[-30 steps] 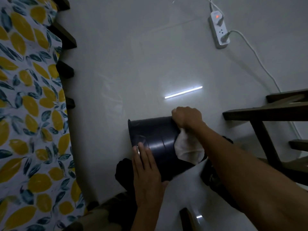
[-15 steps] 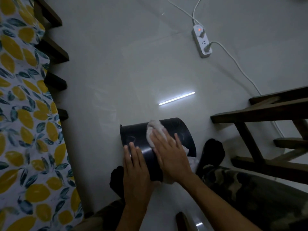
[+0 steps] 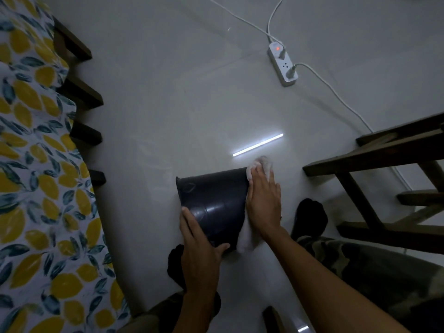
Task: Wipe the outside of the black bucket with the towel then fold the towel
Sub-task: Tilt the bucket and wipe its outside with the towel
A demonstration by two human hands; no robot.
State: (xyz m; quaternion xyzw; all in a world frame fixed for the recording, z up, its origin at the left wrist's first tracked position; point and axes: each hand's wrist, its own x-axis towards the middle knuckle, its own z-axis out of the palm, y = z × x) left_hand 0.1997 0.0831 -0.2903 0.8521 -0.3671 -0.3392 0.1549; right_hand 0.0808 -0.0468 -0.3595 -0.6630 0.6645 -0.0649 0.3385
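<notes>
The black bucket lies on its side on the pale floor, between my feet. My left hand grips its near lower edge, fingers along the left side and thumb on the end. My right hand lies flat against the bucket's right side and presses the white towel onto it. Part of the towel shows beyond my fingertips, and more of it hangs below my palm at the bucket's near right corner.
A bed with a lemon-print sheet and dark wooden slats runs along the left. A dark wooden frame stands at the right. A white power strip with cables lies on the floor beyond. My socked feet flank the bucket.
My right hand slid the towel from the top of the bucket over to its right side. My left hand shifted lower on the near edge. The camera view moved slightly.
</notes>
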